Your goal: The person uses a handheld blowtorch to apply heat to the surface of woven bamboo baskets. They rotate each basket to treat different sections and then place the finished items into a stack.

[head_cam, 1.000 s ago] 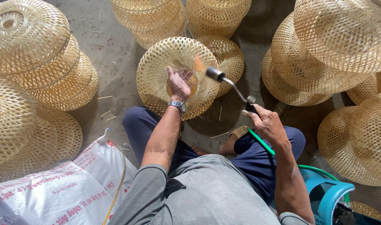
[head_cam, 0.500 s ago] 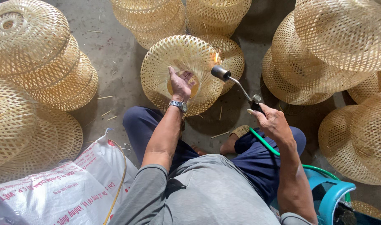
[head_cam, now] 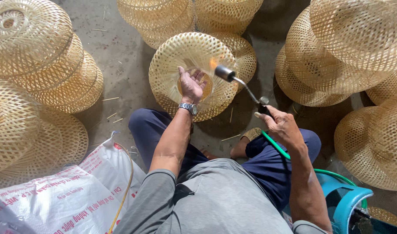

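Note:
My left hand [head_cam: 190,84] grips the rim of the centre hole of a round woven bamboo lampshade [head_cam: 181,56] and holds it up in front of my knees. A wristwatch [head_cam: 188,107] is on that wrist. My right hand [head_cam: 280,125] holds the handle of a gas torch [head_cam: 241,84]. The torch's metal nozzle points at the shade, and a small orange flame [head_cam: 212,64] licks the weave just right of my left hand. A green hose [head_cam: 276,147] runs from the torch back past my right leg.
Stacks of woven bamboo shades stand all round: at the left [head_cam: 33,56], at the back [head_cam: 163,17] and at the right [head_cam: 354,39]. A white printed sack [head_cam: 68,195] lies at lower left. A blue plastic stool [head_cam: 346,199] is at lower right. Bamboo slivers litter the concrete floor [head_cam: 120,56].
The torch nozzle has moved left and down across the shade, closer to my left hand. The shade has turned and tilted slightly in my left hand.

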